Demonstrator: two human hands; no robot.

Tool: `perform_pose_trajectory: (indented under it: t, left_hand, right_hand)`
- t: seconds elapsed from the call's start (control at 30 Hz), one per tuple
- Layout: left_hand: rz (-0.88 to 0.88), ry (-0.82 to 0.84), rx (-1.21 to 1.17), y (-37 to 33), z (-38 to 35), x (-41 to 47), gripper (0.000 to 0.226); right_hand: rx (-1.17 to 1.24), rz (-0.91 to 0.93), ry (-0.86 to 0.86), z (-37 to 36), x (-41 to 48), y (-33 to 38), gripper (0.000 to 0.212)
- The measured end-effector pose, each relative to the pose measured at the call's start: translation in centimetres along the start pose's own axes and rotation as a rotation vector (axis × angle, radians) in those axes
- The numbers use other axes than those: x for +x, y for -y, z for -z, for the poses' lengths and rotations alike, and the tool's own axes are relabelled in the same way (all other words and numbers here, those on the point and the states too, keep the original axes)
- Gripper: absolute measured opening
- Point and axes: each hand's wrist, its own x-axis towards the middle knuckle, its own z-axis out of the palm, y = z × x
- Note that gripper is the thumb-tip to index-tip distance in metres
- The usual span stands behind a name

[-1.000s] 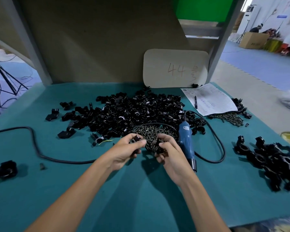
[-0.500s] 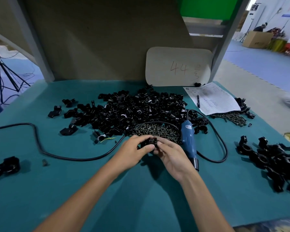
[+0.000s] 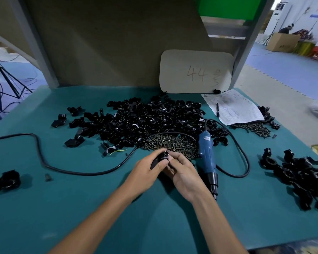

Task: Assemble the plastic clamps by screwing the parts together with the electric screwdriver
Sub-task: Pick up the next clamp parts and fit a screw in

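My left hand (image 3: 148,171) and my right hand (image 3: 182,171) meet in front of me, both pinching one black plastic clamp (image 3: 163,156) whose round hole faces up. Just behind them lies a heap of dark screws (image 3: 173,142). Behind that spreads a big pile of loose black clamp parts (image 3: 151,118). The blue electric screwdriver (image 3: 207,158) lies on the green table (image 3: 81,208) right of my right hand, tip toward me, untouched.
The screwdriver's black cord (image 3: 62,168) loops left across the table. Several black clamps (image 3: 301,176) are heaped at the right. A paper sheet with a pen (image 3: 233,107) and more screws (image 3: 253,128) lie at the back right. One clamp (image 3: 5,181) sits far left.
My hands came together from being slightly apart over the screws. They now hold the clamp jointly, a little nearer to me. The screwdriver has not moved.
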Motion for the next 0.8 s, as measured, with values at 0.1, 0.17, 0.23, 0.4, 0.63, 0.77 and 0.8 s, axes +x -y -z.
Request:
perform_pose_trajectory:
  t: [0.1, 0.17, 0.23, 0.4, 0.63, 0.77, 0.8]
  left_hand:
    - [-0.011, 0.004, 0.008, 0.11, -0.2, -0.3, 0.045]
    - [-0.012, 0.005, 0.021, 0.12, -0.34, -0.44, 0.05]
    - [-0.003, 0.007, 0.03, 0.15, -0.49, -0.52, 0.053]
    - [0.019, 0.026, 0.048, 0.27, -0.7, -0.45, 0.051]
    - [0.015, 0.014, 0.038, 0.36, -0.87, -0.52, 0.053]
    - [0.02, 0.0, 0.047, 0.25, -0.89, -0.62, 0.047]
    - [0.024, -0.003, 0.051, 0.22, -0.91, -0.67, 0.047]
  right_hand:
    - [-0.039, 0.023, 0.001, -0.15, -0.08, -0.05, 0.035]
    - [-0.053, 0.031, -0.009, -0.19, -0.12, -0.08, 0.039]
    - [-0.062, 0.029, -0.021, -0.17, -0.1, -0.15, 0.037]
    - [-0.087, 0.006, -0.035, -0.21, -0.14, 0.04, 0.021]
    - [-0.081, 0.004, -0.032, -0.51, -0.38, 0.25, 0.018]
    - [-0.082, 0.006, -0.046, -0.67, -0.4, 0.21, 0.017]
    - [-0.08, 0.008, -0.049, -0.72, -0.45, 0.2, 0.016]
